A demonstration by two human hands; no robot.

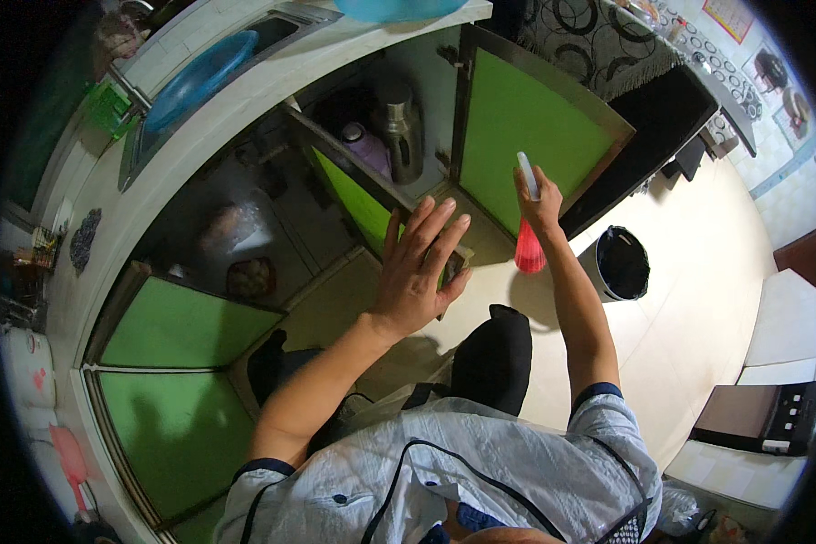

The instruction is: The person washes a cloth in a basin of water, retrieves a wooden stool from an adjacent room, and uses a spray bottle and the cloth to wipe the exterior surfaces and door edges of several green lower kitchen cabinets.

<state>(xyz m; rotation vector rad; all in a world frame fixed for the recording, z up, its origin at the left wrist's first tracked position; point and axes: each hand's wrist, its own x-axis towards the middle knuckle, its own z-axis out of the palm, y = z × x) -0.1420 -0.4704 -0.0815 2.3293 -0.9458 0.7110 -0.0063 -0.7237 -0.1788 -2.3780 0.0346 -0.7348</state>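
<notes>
My right hand (541, 197) is closed round the neck of a red spray bottle (530, 250) with a white trigger head, held upright before an open green cabinet door (523, 122). My left hand (418, 272), fingers spread, is over the edge of another open green cabinet door (357, 194); whether the palm touches it is hidden. Inside the cabinet behind the doors stand a metal vacuum flask (402, 143) and a purple flask (367, 151). Farther left in the cabinet lie a clear plastic bag (245, 224) and a container of roundish items (251, 277).
A black-lined bin (612, 265) stands on the floor right of my right arm. The white countertop (272, 81) curves above the cabinets and holds a sink with a blue basin (200, 80). A lower green door (183, 326) juts out at left. A cloth-covered table (585, 41) is at upper right.
</notes>
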